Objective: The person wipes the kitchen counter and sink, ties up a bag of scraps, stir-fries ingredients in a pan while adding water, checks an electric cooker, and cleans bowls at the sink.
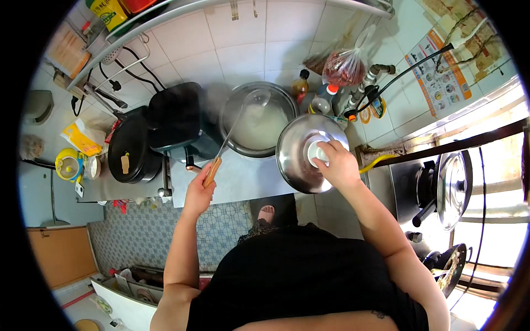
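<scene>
My left hand (201, 190) is closed round the wooden handle of a metal ladle (232, 128). The ladle's bowl hangs over the far side of a metal pot (225, 118), which holds a cloudy whitish liquid (264, 128). With my right hand (335, 163) I grip the white knob of a shiny metal pot lid (292, 144). The lid is tilted at the pot's right, its edge close to or overlapping the pot's rim. Whether lid and rim touch, I cannot tell.
Left of the pot stand a black appliance (176, 118) and an oval black pan (135, 160). Bottles (300, 85) and a tied plastic bag (345, 67) are behind at the right. A lidded wok (454, 185) sits on the stove at far right; a shelf rail (182, 6) runs overhead.
</scene>
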